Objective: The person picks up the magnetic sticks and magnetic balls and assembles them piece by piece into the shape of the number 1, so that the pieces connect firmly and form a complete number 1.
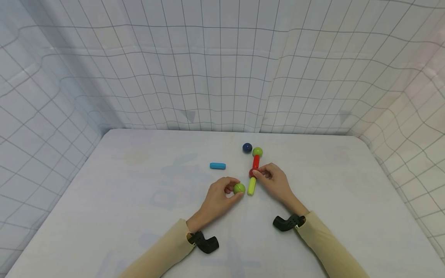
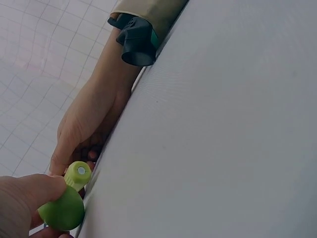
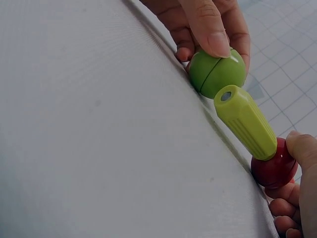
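Note:
My left hand [image 1: 219,197] pinches a green ball [image 1: 239,188] between thumb and fingers, low over the white table. Close beside that ball is the free end of a yellow-green ribbed stick [image 3: 246,123], whose end face shows a round metallic spot. The stick's other end meets a red ball [image 3: 275,166], which my right hand [image 1: 276,183] pinches. Beyond the red ball a red stick [image 1: 256,161] continues the line, with another green ball [image 1: 257,151] at its far end. In the left wrist view, the held green ball [image 2: 63,210] partly covers the yellow-green stick.
A blue stick [image 1: 217,166] lies apart on the table [image 1: 156,216], left of the joined row. Near the far green ball sits a dark blue ball [image 1: 247,148]. White gridded sheets [image 1: 222,77] stand behind the table and along both sides.

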`<state>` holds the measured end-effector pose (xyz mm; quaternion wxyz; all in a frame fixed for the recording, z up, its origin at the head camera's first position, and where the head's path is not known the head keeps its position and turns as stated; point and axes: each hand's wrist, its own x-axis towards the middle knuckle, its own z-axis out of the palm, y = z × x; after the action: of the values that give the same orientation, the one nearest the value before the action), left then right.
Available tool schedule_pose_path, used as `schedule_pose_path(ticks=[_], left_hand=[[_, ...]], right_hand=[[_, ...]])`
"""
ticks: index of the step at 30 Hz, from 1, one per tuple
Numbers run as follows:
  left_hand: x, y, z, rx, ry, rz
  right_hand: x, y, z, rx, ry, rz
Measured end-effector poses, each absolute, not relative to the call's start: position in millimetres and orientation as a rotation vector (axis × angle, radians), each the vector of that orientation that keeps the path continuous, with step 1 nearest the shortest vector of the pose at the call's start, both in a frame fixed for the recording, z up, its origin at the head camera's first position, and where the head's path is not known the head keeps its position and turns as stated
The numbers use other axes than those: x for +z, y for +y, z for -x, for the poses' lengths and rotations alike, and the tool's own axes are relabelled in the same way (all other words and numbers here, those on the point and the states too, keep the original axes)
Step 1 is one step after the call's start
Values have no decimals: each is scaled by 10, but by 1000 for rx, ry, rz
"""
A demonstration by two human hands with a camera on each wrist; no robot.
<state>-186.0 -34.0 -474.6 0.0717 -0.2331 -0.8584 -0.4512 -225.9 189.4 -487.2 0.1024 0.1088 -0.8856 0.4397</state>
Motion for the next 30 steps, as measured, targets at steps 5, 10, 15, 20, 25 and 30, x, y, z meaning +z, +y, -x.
schedule_pose_path(ticks=[5, 10, 15, 20, 25, 30], left_hand=[[-4732, -342, 1838, -1367, -2587, 710], [-4733, -342, 1819, -1370, -2599, 720], [-4750, -342, 1802, -1365, -2593, 738], [-4754, -335, 1784, -1365, -2597, 755], [-4772, -315, 1768, -1366, -2614, 762], [-4788, -292, 1754, -1369, -2611, 764]], right_hand=[[-4875, 1896, 2256, 1305, -2615, -318], [-4880, 1899, 2256, 1308, -2606, -324], [-4883, 1898, 2258, 1302, -2604, -328], [-4882, 1900, 2265, 1304, -2596, -334], [-4882, 1905, 2271, 1291, -2599, -344], [-4883, 1908, 2272, 1287, -2608, -339]])
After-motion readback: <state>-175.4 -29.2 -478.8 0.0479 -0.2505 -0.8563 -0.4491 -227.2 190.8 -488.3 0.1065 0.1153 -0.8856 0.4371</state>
